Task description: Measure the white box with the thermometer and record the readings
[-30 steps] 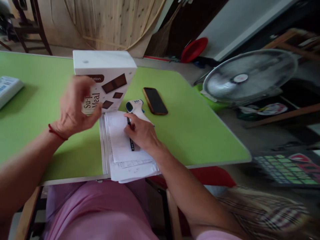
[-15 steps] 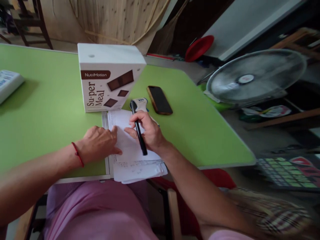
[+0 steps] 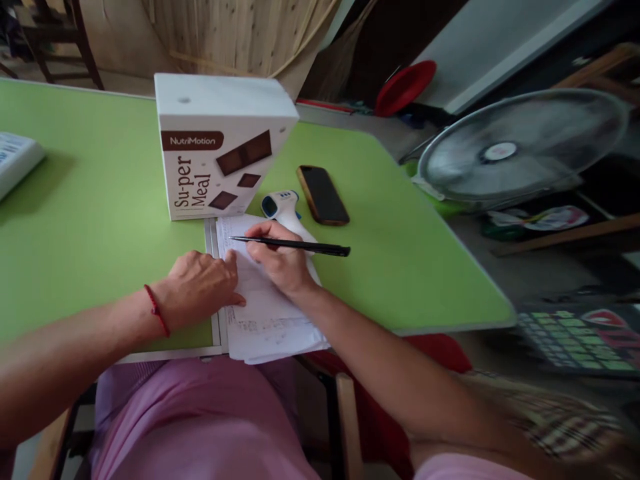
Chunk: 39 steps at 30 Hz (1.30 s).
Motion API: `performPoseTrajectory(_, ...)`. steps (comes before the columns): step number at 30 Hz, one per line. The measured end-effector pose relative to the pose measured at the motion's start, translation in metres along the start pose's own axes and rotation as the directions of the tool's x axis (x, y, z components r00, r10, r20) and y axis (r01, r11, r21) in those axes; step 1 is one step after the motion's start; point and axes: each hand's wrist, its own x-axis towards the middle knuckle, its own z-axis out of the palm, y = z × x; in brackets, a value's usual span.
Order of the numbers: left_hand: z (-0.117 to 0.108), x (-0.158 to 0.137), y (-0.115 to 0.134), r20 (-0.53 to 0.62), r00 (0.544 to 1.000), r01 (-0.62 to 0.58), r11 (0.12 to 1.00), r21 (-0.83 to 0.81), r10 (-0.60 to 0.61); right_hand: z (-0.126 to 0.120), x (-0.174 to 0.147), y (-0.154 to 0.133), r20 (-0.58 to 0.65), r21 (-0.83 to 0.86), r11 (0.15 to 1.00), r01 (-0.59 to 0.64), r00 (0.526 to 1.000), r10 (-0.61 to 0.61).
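Presumably light, stiff: grip pen [image 3: 315, 247] near tip, pinched in right hand [image 3: 280, 260]; brace likely-limp paper [image 3: 265, 300] beneath fingertips of left hand [image 3: 203, 280], half-curled, empty.

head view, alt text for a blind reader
A person's right hand holds a slim black pen over white paper sheets; the left hand rests at their edge. The green table holds a white cardboard box, a blue-and-white gun-shaped device and a dark-screened phone.

Pen [image 3: 295, 245] swung crosswise, left hand [image 3: 201, 283] lowered
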Motion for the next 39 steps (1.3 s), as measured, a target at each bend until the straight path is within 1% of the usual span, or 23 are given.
performPoseTrajectory(2,-0.0023,-0.0006,0.0008,0.019,1.0,0.013,1.0,-0.001,-0.013,0.0004,-0.0019,-0.0009,-0.031,-0.099,0.993,0.061,0.997,-0.064)
performPoseTrajectory(5,-0.0042,-0.0009,0.0016,0.028,1.0,0.013,1.0,0.006,-0.013,0.0001,-0.0011,-0.0011,-0.069,-0.179,0.98,0.085,0.993,-0.099)
performPoseTrajectory(7,-0.0028,-0.001,0.0017,0.003,1.0,-0.008,1.0,0.007,0.008,-0.0002,0.0,0.0004,-0.084,-0.215,0.971,0.103,0.989,-0.123)
performPoseTrajectory(9,-0.0003,-0.0011,0.0018,-0.027,1.0,-0.015,1.0,0.01,0.015,-0.0002,0.0005,0.0022,-0.072,-0.239,0.961,0.143,0.984,-0.164)
performPoseTrajectory(11,0.0017,-0.0015,0.0019,-0.042,0.999,-0.007,1.0,0.011,0.007,0.0,0.0002,0.0031,-0.045,-0.25,0.951,0.184,0.979,-0.201)
performPoseTrajectory(14,0.0019,-0.0023,0.0029,-0.03,1.0,-0.002,1.0,0.007,0.002,0.0005,-0.0006,0.0021,-0.006,-0.252,0.942,0.22,0.973,-0.229)
performPoseTrajectory(16,0.0009,-0.0025,0.0042,-0.021,1.0,0.006,1.0,0.003,-0.006,0.0008,-0.0009,0.0009,0.015,-0.252,0.939,0.233,0.971,-0.237)
performPoseTrajectory(20,0.0,-0.0022,0.006,-0.043,0.999,0.03,1.0,0.003,-0.03,0.0013,-0.001,0.0003,0.036,-0.257,0.937,0.237,0.971,-0.236)
performPoseTrajectory(23,-0.0002,-0.0019,0.0064,-0.057,0.998,0.015,1.0,0.004,-0.015,0.0018,-0.0008,0.0025,0.04,-0.264,0.932,0.248,0.968,-0.246)
performPoseTrajectory(27,-0.0012,-0.0022,0.0073,-0.057,0.998,0.033,0.999,0.028,-0.032,0.0024,-0.0002,0.0063,0.034,-0.269,0.921,0.281,0.959,-0.282)
performPoseTrajectory(31,-0.0006,-0.0026,0.0077,-0.059,0.998,0.025,0.999,0.039,-0.023,0.0025,0.0004,0.0073,0.041,-0.285,0.909,0.303,0.952,-0.305)
performPoseTrajectory(39,-0.0001,-0.0021,0.0067,-0.083,0.996,0.027,0.998,0.054,-0.023,0.0022,0.0006,0.0052,0.045,-0.284,0.912,0.294,0.955,-0.294)
